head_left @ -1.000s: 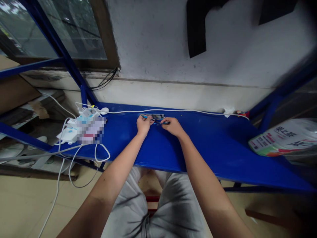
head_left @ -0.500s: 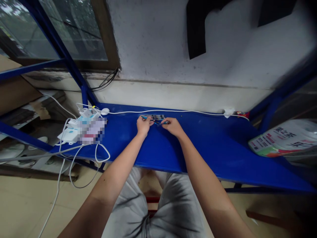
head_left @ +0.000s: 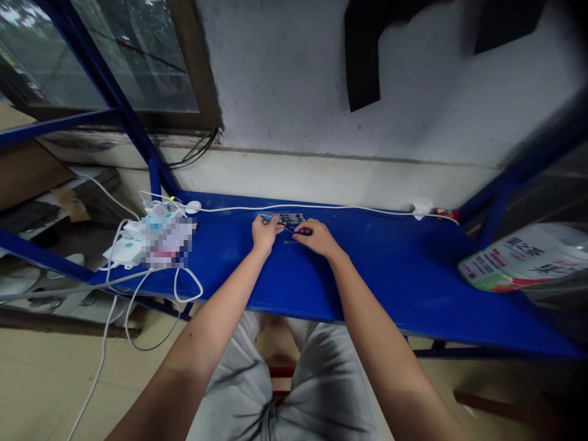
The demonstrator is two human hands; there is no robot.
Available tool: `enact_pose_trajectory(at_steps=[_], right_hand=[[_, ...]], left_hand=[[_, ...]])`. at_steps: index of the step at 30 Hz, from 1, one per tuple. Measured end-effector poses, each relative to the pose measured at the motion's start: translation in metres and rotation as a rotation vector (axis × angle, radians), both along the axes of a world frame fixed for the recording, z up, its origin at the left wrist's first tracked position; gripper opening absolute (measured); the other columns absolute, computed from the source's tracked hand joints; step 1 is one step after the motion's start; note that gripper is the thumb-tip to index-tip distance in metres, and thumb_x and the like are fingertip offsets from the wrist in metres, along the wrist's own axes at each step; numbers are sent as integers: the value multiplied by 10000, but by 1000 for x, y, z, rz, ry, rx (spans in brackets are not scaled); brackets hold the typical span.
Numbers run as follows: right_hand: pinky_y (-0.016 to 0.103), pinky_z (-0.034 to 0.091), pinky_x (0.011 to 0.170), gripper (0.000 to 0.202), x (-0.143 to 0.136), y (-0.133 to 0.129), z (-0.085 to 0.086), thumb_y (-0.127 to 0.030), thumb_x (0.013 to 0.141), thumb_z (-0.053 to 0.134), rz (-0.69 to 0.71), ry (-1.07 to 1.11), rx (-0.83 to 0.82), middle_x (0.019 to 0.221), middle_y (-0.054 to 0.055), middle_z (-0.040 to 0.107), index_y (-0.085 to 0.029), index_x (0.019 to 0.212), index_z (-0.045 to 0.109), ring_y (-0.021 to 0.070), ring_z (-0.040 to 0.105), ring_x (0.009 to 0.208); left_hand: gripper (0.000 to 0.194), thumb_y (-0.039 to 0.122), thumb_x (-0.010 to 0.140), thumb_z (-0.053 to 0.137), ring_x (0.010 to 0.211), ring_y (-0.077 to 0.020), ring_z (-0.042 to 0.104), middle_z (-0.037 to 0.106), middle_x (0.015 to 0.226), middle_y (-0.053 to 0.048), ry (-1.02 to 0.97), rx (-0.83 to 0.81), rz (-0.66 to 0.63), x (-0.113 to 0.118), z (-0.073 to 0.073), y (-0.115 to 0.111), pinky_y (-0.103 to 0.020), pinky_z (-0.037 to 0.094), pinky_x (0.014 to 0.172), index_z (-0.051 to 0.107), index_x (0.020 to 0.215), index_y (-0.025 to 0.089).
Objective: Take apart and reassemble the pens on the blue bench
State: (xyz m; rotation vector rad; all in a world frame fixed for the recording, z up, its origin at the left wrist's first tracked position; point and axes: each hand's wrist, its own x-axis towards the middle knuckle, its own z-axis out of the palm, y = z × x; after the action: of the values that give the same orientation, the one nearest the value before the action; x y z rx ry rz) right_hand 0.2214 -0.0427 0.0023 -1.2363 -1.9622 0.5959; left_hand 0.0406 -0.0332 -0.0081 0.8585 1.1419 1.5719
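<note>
Near the back of the blue table (head_left: 395,263), my left hand (head_left: 265,233) is closed on a slim blue pen-like piece (head_left: 266,217). My right hand (head_left: 316,237) is pinched just to its right, with a small dark part at its fingertips that is too small to name. Between and behind the hands lies a row of slim clear and dark pens (head_left: 291,217). A thin clear piece (head_left: 291,242) rests on the table just in front of the right fingertips.
White power strips and cables (head_left: 133,242) crowd the table's left end. A white cord (head_left: 321,207) runs along the back edge to a white plug (head_left: 421,210). At the right lies a large labelled bottle (head_left: 523,257). Blue frame posts rise on both sides.
My right hand has shifted slightly, its fingers now lower and closer to my left hand. A thin clear piece now shows on the table below the right fingertips. The left hand has barely moved.
</note>
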Motion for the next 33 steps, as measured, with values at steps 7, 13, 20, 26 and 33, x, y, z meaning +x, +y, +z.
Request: enact_pose_trajectory(at_steps=[7, 13, 20, 26, 33], right_hand=[[417, 438, 992, 192, -1, 3, -5, -199, 859, 727, -145, -76, 177, 1060, 105, 723, -206, 1038, 794, 256, 603, 1022], [367, 444, 878, 216, -5, 1, -3, -197, 962, 604, -93, -151, 118, 923, 93, 769, -216, 964, 819, 231, 626, 855], [327, 462, 809, 228, 13, 5, -1, -162, 927, 612, -183, -110, 71, 902, 84, 775, -211, 973, 829, 234, 673, 840], [317, 464, 776, 238, 13, 4, -1, -168, 922, 610, -189, -114, 38, 902, 91, 776, -188, 994, 836, 224, 670, 803], [328, 494, 834, 237, 18, 7, -4, -170, 905, 623, -209, -138, 26, 936, 86, 784, -217, 968, 847, 231, 689, 861]], left_hand=[[316, 359, 865, 812, 774, -215, 790, 723, 781, -42, -47, 96, -103, 2, 10, -7, -426, 673, 824, 563, 875, 166], [379, 431, 821, 852, 773, -209, 782, 733, 815, -58, -23, 127, -148, 1, 13, -8, -407, 665, 819, 591, 874, 163], [319, 418, 857, 805, 805, -182, 772, 743, 890, -61, -41, 159, -25, -14, 14, 1, -324, 629, 775, 609, 934, 179], [107, 194, 807, 765, 713, -165, 717, 716, 741, -22, 155, 171, -97, -13, 8, 4, -277, 574, 688, 702, 889, 170], [32, 178, 787, 744, 648, -143, 609, 696, 699, -1, 403, 229, -59, -18, 1, 8, -253, 507, 706, 764, 806, 194]])
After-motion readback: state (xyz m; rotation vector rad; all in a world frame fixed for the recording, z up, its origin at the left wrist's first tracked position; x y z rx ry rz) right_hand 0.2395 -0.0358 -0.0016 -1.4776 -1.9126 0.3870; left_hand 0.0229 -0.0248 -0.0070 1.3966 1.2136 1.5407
